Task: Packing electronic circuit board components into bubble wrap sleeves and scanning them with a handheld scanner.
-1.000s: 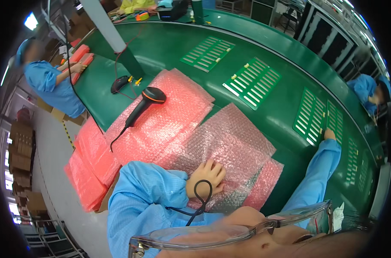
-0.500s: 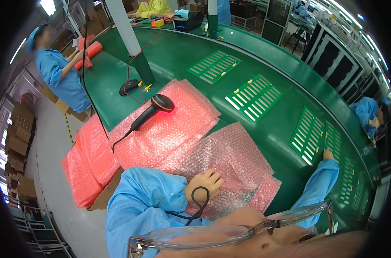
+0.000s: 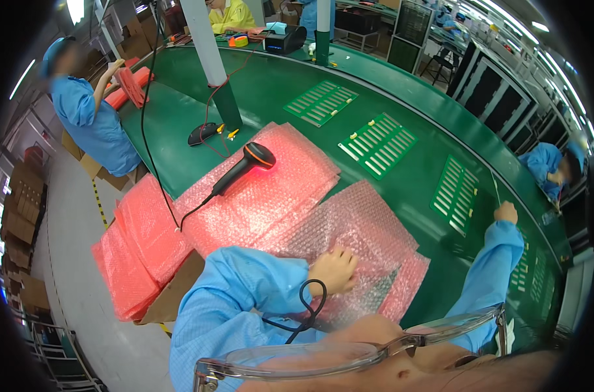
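Note:
My left hand (image 3: 334, 269) has its fingers curled on the upper layer of a pink bubble-wrap bag (image 3: 365, 215). Something green shows through the film just right of that hand; I cannot tell if it is a board or the tabletop. At the far right, my right hand (image 3: 506, 213) is closed on a slotted circuit board (image 3: 495, 189), which is raised and seen nearly edge-on as a thin pale line. Left of it lies a green slotted circuit board (image 3: 455, 195), flat on the green table (image 3: 257, 85). Under my right forearm, part of the table is hidden.
A handheld barcode scanner (image 3: 246, 168), its light on, rests on stacked pink bubble bags (image 3: 244, 215). More boards (image 3: 378, 145) lie along the table. A pillar (image 3: 212, 59) and computer mouse (image 3: 204, 134) stand beyond. A co-worker (image 3: 91, 117) handles pink wrap at left.
My right hand has lifted the board off the table and tilted it edge-on. My left hand stays on the bubble bag. The co-worker at left has raised a hand with the pink wrap.

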Demonstrator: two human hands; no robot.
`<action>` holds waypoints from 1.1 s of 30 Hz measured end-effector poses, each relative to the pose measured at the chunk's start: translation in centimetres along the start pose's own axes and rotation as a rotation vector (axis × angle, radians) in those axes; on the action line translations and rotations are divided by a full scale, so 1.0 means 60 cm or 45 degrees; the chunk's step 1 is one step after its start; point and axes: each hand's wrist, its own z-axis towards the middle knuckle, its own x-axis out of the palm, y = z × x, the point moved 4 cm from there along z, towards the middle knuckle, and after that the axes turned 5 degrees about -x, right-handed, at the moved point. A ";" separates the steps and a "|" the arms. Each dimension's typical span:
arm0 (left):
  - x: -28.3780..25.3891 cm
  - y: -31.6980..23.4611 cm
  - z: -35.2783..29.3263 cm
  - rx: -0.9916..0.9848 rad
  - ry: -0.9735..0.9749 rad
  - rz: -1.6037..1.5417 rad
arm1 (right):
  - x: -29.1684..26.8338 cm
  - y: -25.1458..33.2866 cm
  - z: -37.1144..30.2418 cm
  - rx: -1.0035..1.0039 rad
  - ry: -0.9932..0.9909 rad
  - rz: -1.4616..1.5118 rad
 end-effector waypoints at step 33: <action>-0.098 0.103 0.049 -0.283 -0.214 -0.255 | -0.034 0.159 -0.585 -0.052 0.449 1.274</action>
